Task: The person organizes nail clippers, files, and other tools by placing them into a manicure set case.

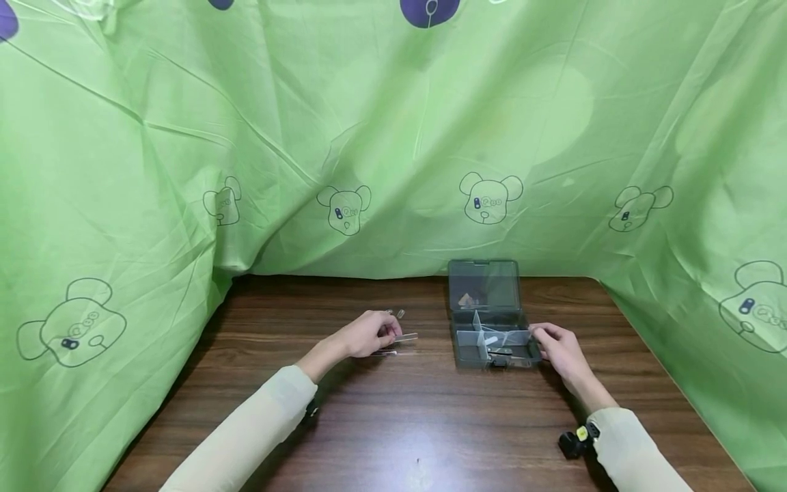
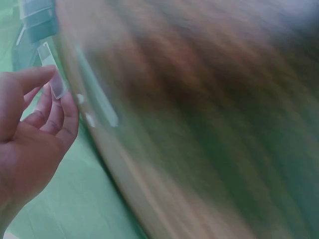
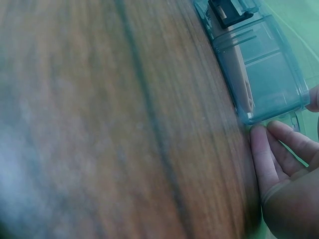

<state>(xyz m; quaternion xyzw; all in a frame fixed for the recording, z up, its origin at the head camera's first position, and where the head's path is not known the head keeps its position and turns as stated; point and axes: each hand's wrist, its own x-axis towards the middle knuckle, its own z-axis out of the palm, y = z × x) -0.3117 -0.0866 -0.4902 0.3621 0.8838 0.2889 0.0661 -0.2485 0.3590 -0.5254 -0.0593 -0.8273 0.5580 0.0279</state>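
**Clear strips and a grey compartment box**

Wood-grain table (image 1: pixel 399 424) carries an open grey compartment box (image 1: pixel 490 336). From the head view, the left hand (image 1: pixel 369 333) curls over clear plastic strips (image 1: pixel 402 337) left of the box, and the right hand (image 1: pixel 561 348) touches the box's right side.

Left wrist: thumb and fingers (image 2: pixel 52 107) pinch one clear strip (image 2: pixel 52 74).

Right wrist: loosely straight fingertips (image 3: pixel 261 149) rest against the box corner (image 3: pixel 259 112).

Dark wooden table (image 1: pixel 406 424) before draped green bear-print cloth (image 1: pixel 369 123).
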